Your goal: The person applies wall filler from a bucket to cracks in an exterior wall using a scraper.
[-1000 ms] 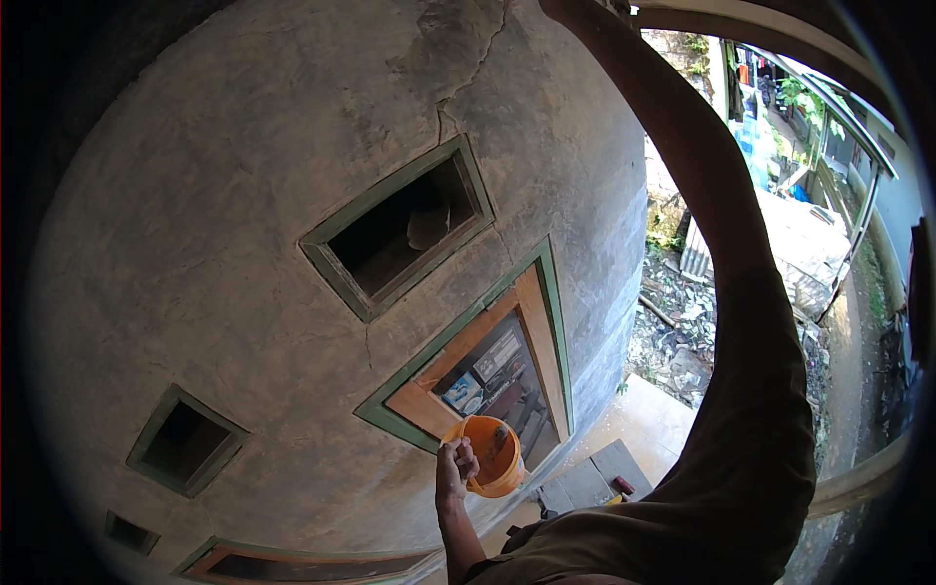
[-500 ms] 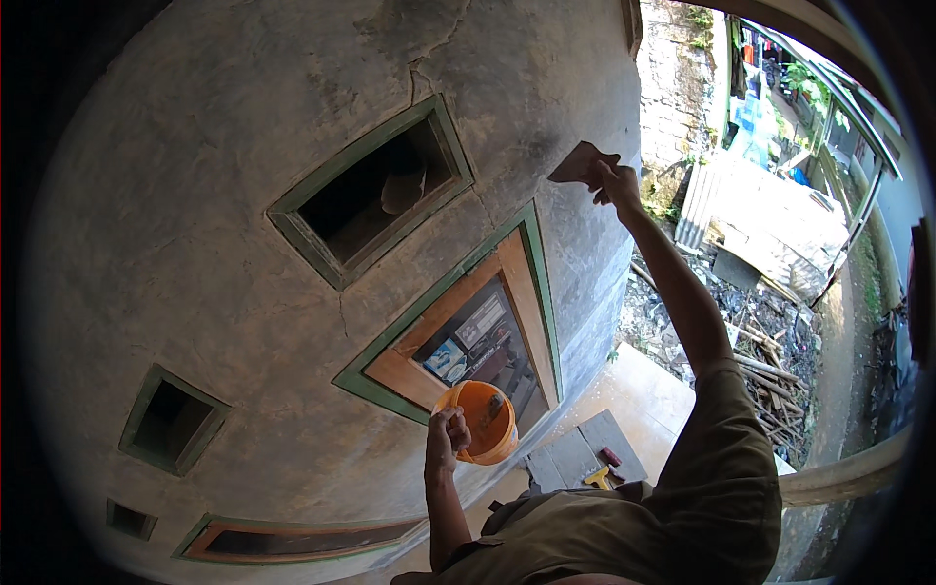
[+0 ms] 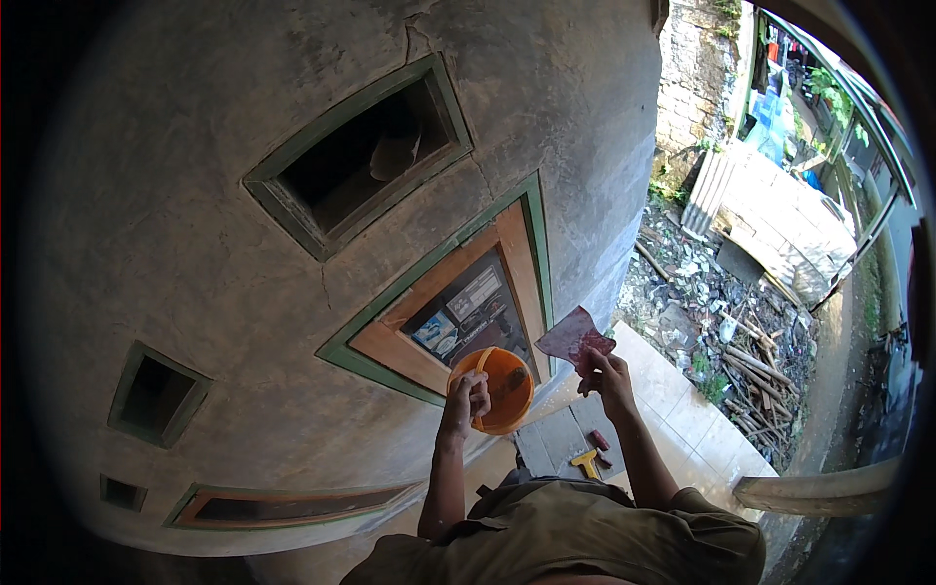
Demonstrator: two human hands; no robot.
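Observation:
My left hand (image 3: 471, 398) grips the handle at the near-left rim of a small orange bucket (image 3: 506, 414). A grey smear or lump shows on the bucket's inside. My right hand (image 3: 606, 373) pinches a thin, flat, dark-red putty spreader (image 3: 571, 336) by one end, its broad edge tilted up to the left. The spreader is apart from both the bucket and the wall. The grey, mottled plaster wall (image 3: 234, 253) rises in front and to the left of my hands, with cracks near its openings.
A green-and-wood framed window (image 3: 517, 244) and a green-framed vent opening (image 3: 322, 249) are set in the wall. Below me, a grey board platform (image 3: 546, 444) bears a yellow-handled tool (image 3: 586, 462) and a red object (image 3: 599, 440). Rubble and sticks (image 3: 760, 370) lie right, beyond pale tiles (image 3: 673, 400).
My right hand has come down from the wall with the spreader, drawing in beside the bucket. My left hand and the bucket have shifted slightly right and up in the view, which has tilted.

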